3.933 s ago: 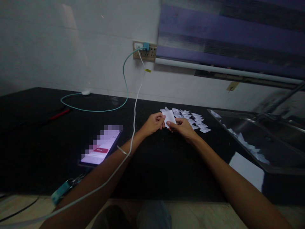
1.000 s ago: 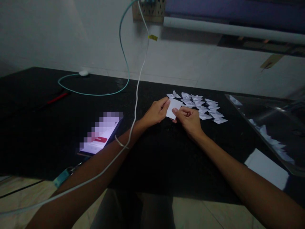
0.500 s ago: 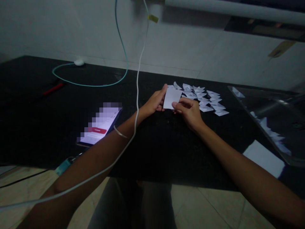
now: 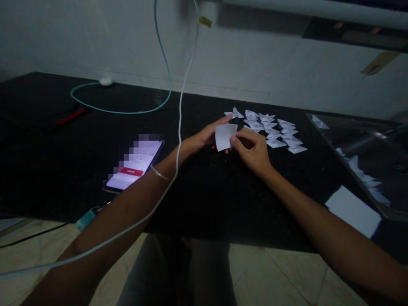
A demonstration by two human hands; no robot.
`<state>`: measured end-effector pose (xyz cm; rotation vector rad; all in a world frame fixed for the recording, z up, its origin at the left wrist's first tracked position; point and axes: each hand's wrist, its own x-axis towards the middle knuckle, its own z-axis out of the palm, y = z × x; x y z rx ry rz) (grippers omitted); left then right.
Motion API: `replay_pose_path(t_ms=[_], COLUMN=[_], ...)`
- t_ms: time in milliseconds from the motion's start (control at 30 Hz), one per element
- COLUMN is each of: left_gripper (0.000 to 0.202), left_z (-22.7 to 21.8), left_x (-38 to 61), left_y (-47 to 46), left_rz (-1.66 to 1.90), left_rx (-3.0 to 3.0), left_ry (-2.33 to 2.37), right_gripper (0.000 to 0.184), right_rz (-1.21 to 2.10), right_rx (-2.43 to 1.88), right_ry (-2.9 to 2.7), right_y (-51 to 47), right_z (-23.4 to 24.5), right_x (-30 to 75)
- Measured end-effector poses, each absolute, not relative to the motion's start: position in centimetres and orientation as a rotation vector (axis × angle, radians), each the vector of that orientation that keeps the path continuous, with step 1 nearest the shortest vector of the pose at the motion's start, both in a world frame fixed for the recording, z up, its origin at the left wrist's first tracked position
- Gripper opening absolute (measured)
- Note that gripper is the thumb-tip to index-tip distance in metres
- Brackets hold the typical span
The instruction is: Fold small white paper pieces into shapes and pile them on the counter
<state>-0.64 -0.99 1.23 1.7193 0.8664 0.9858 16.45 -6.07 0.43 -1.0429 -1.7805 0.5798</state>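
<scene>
The right hand point(image 4: 253, 149) pinches a slightly bowed, squarish white paper point(image 4: 226, 137) near frame centre; I can't tell whether the left hand point(image 4: 208, 135), partly behind it, grips. Creased, pointed paper boats point(image 4: 276, 143) lie right of centre; at left, a lit phone point(image 4: 135, 165) shows mostly unreadable text.

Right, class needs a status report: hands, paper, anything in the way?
Right hand pinching white paper. Left hand behind it, contact unclear. Paper roughly square, slightly curved. White cable crosses in front of left forearm, not paper.
</scene>
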Motion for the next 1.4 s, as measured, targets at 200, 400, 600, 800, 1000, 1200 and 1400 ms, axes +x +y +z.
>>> replay_pose_path(t_ms=[200,400,600,800,1000,1200,1400], left_gripper=[0.051,0.048,0.054,0.049,0.037,0.029,0.026], left_z=[1.2,0.7,1.2,1.3,1.1,1.1,1.0], left_x=[-1.5,-1.9,-1.7,-1.4,-1.4,-1.4,-1.3], left_y=[-1.1,-0.6,-1.1,-1.4,-1.4,-1.4,-1.6], left_rz=[0.635,0.618,0.652,0.714,0.758,0.798,0.81], left_rx=[1.703,1.699,1.795,1.831,1.855,1.873,1.886], left_ry=[0.597,0.494,0.553,0.543,0.534,0.561,0.625], right_gripper=[0.021,0.018,0.02,0.024,0.018,0.019,0.02], right_rz=[0.494,0.459,0.649,0.915,0.98,0.988,0.96], right_rx=[-0.985,-0.93,-0.989,-1.002,-0.984,-0.981,-0.977], right_ry=[-1.737,-1.734,-1.575,-1.41,-1.393,-1.415,-1.442], right_y=[-5.3,-5.3,-4.5,-4.1,-4.1,-4.0,-4.2], right_z=[-0.1,-0.2,-0.5,-0.4,-0.5,-0.5,-0.4], right_x=[16.8,16.7,17.0,17.3,17.4,17.6,17.5])
